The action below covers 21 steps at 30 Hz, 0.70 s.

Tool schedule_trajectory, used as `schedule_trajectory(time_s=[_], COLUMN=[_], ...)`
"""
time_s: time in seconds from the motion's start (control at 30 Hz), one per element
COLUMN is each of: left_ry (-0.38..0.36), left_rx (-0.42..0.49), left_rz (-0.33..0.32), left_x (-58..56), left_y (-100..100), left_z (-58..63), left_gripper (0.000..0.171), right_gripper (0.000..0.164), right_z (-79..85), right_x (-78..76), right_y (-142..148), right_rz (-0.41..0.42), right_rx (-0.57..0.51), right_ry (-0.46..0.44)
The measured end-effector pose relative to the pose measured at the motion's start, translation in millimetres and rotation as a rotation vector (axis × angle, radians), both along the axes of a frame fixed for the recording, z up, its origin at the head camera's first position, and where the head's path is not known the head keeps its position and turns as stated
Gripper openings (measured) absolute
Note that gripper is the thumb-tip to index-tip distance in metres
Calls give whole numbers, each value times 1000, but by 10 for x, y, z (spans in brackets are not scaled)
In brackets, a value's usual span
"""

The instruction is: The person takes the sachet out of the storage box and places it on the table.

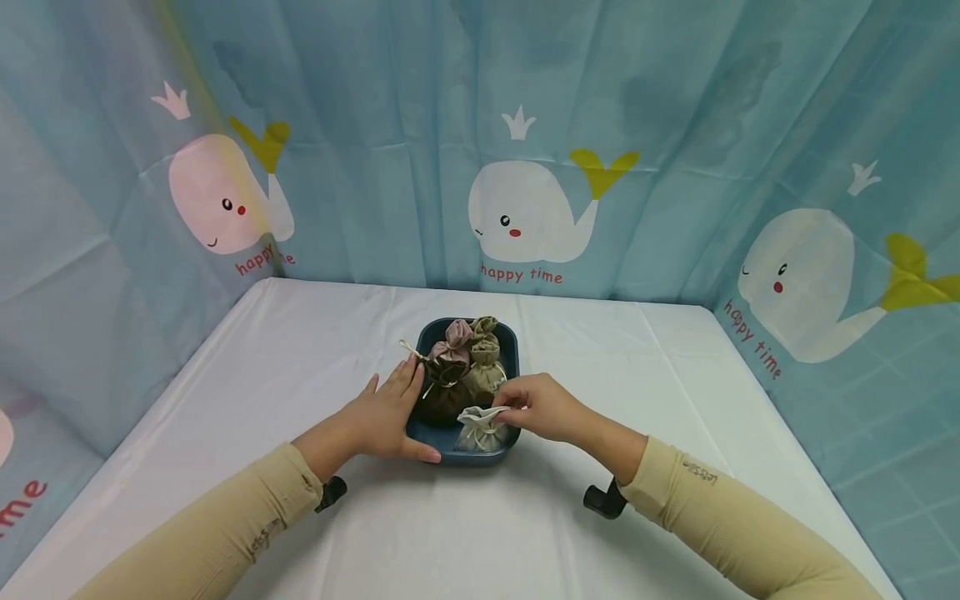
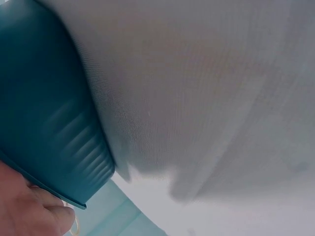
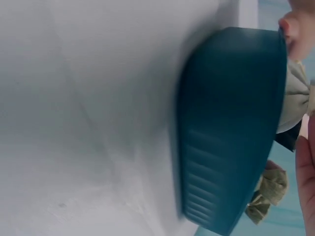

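Note:
A blue plastic basin holds several small drawstring pouches. At its near right corner lies a light grey pouch, whose gathered top my right hand pinches between thumb and fingers. My left hand rests along the basin's left rim with fingers extended and thumb at the front edge. Beside those fingers sits a dark brown pouch with a pale cord. Behind it are a pink pouch and an olive pouch. In the right wrist view, the grey pouch shows above the rim.
The basin stands on a table covered with a white cloth. Blue curtains with printed whales hang along the back and both sides. Black devices protrude beneath both sleeve cuffs.

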<state>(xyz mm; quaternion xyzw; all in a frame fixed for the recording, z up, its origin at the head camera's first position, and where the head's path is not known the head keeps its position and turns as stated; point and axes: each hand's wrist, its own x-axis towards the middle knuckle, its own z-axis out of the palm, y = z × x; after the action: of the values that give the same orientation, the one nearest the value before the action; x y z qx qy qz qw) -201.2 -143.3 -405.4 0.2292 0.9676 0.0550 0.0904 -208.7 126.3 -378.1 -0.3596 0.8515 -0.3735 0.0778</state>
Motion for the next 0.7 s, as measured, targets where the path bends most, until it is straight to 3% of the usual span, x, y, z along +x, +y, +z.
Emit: schedule_trajectory(time_s=[0.37, 0.57, 0.7], left_ry=[-6, -17, -19], left_rx=[7, -10, -20], left_rz=[-5, -2, -5], left_x=[-11, -7, 5], left_y=[-10, 4, 15], left_z=[-15, 28, 70], left_gripper=[132, 133, 133], right_gripper=[7, 3, 8], right_z=[152, 234, 287], right_x=[-5, -3, 0], right_y=[23, 31, 42], right_rz=[17, 15, -7], right_rx=[-84, -106, -106], right_ry=[7, 58, 76])
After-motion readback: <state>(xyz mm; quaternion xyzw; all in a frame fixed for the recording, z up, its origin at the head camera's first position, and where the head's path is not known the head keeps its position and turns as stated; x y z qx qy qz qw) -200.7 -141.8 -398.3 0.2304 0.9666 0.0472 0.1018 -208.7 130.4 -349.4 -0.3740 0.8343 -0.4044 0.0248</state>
